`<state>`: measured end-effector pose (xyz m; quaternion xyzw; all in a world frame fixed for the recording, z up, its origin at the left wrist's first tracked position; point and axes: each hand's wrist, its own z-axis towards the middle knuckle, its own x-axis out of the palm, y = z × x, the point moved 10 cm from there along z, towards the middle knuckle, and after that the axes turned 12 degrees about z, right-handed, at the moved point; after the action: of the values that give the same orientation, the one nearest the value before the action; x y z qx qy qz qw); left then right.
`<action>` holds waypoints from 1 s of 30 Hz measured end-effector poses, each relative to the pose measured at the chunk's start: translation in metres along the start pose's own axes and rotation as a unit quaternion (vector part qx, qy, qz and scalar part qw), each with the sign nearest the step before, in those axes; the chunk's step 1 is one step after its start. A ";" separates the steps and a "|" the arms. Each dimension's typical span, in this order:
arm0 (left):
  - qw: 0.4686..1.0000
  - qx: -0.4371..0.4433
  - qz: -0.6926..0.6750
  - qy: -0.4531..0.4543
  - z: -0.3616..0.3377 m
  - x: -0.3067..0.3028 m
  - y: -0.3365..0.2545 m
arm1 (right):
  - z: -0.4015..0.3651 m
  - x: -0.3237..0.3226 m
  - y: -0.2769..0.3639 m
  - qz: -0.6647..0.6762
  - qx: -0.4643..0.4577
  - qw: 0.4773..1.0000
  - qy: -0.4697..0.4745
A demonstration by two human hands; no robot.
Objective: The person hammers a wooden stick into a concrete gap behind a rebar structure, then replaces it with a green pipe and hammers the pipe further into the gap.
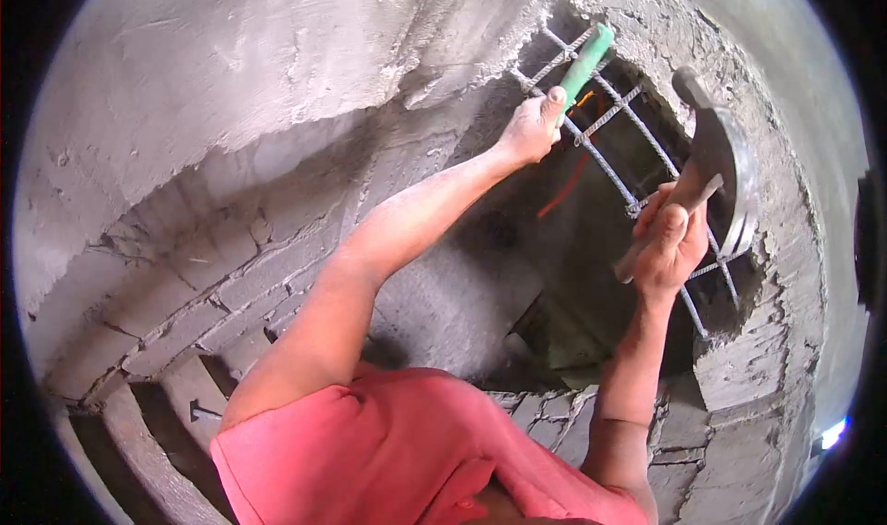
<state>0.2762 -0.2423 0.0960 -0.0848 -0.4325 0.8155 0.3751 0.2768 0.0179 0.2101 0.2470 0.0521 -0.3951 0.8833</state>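
Observation:
My left hand (534,129) is closed round a green chisel-like bar (588,61). The bar slants up to the right, beside the concrete rim of an opening, and its working tip cannot be made out. My right hand (673,248) grips a hammer (725,151) by its handle, thumb along the side. The hammer's curved metal head is raised at the right, apart from the green bar. Behind both hands, a grid of steel rebar (602,163) crosses the opening.
Rough concrete wall (249,44) curves round the opening, with a broken edge (771,275) at the right. Brickwork (254,280) runs below left, above slatted ledges (152,442). An orange strip (564,188) hangs inside the opening.

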 end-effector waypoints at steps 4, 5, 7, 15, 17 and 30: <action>0.995 -0.048 0.091 0.009 0.013 -0.029 -0.015 | 0.021 -0.023 0.027 -0.142 -0.026 0.989 0.009; 0.991 -0.045 0.128 0.017 0.018 -0.038 -0.019 | 0.029 -0.029 0.032 -0.148 -0.028 0.988 0.020; 0.983 -0.047 0.172 0.034 0.020 -0.048 -0.028 | 0.045 -0.036 0.052 -0.184 -0.053 0.981 0.014; 0.972 -0.033 0.231 0.035 0.022 -0.047 -0.042 | 0.111 -0.014 0.113 -0.292 -0.140 0.944 0.063; 0.970 -0.034 0.237 0.040 0.024 -0.047 -0.041 | 0.123 -0.009 0.106 -0.393 -0.113 0.908 0.089; 0.943 0.051 0.327 0.006 0.022 -0.044 -0.070 | 0.139 0.032 0.015 -0.417 -0.089 0.886 0.179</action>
<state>0.3349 -0.2627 0.1546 -0.2078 -0.3364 0.9137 0.0940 0.2954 -0.0609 0.3281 0.1897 0.3428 -0.6699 0.6307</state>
